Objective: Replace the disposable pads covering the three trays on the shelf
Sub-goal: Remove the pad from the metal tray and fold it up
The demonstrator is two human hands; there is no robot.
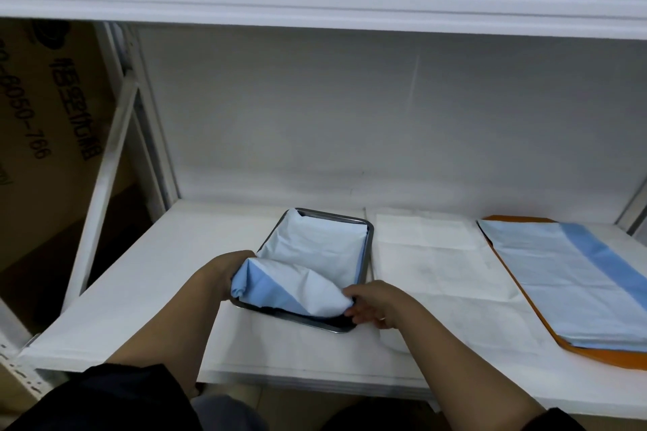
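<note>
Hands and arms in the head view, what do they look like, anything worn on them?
Both forearms are bare, with dark sleeves pushed up near the elbows. The left hand wears nothing visible. The right hand has what looks like a thin pale ring on one finger. No gloves or watch show.

Left hand's fingertips (234,277) are buried under the pad (308,266). Cardboard box (52,136) and orange envelope (595,353) get cropped by the edges.
</note>
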